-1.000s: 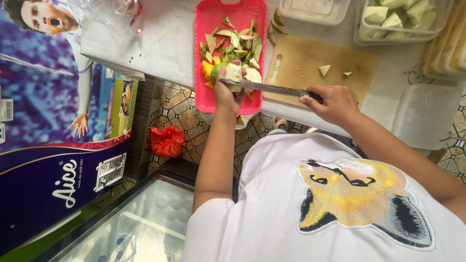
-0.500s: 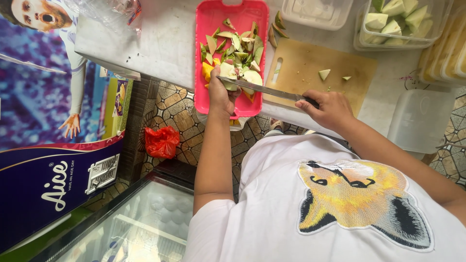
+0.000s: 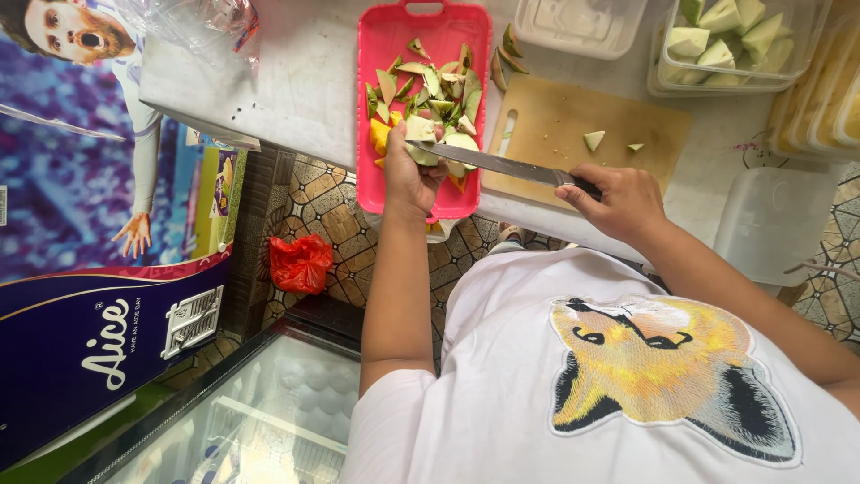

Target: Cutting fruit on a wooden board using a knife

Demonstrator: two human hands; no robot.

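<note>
My left hand (image 3: 410,172) holds a pale green fruit piece (image 3: 421,142) over the pink tray (image 3: 381,54), which is full of green peels and scraps. My right hand (image 3: 620,199) grips the black handle of a long knife (image 3: 502,164). Its blade reaches left across the edge of the wooden cutting board (image 3: 555,121) and touches the fruit in my left hand. Two small fruit bits (image 3: 595,140) lie on the board.
A clear tub of cut fruit chunks (image 3: 730,40) and an empty clear tub (image 3: 582,22) stand at the back of the counter. A lidded white container (image 3: 770,224) sits at right. A red bag (image 3: 300,263) lies on the tiled floor beside a glass-topped freezer (image 3: 269,412).
My left hand and the fruit have stayed over the pink tray while the knife blade shifted slightly against the fruit. The view has drifted a little.
</note>
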